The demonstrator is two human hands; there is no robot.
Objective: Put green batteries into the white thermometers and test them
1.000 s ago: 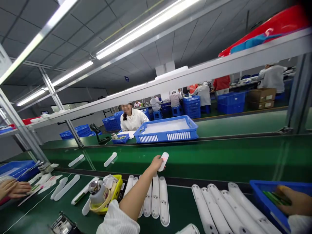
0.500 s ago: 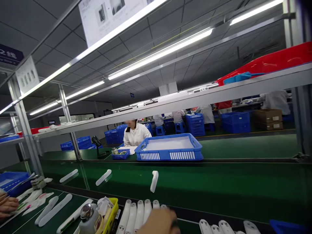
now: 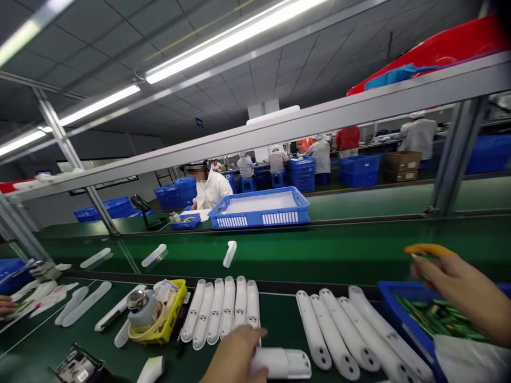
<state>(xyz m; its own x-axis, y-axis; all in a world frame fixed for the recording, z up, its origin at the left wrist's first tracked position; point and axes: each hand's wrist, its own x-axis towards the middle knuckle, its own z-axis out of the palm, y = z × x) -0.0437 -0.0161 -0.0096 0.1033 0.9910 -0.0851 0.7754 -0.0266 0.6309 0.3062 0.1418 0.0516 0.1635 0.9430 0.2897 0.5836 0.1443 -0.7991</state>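
My left hand [image 3: 237, 355] is closed around a white plastic housing [image 3: 285, 364] lying low at the front of the bench. Just beyond it is a row of several white housings [image 3: 219, 311]; a second group of long white housings [image 3: 343, 335] lies to its right. My right hand [image 3: 451, 279] is raised over a blue bin [image 3: 405, 314] that holds green strip-like parts [image 3: 439, 316]. Its fingers are pinched, with yellow-orange at the index finger. A hint of green shows between the fingertips, too blurred to name.
A yellow basket [image 3: 171, 319] with a metal-topped bottle [image 3: 139, 308] stands left of the row. Beyond runs a green conveyor [image 3: 319, 250] carrying spaced white pieces. A blue tray [image 3: 259, 217] sits behind it, near a person in white [image 3: 213, 189]. Another person's hand [image 3: 6, 305] shows at far left.
The view has tilted down and shifted right. My right hand and the blue bin's contents have come into view. The left hand now shows with a white housing in it.
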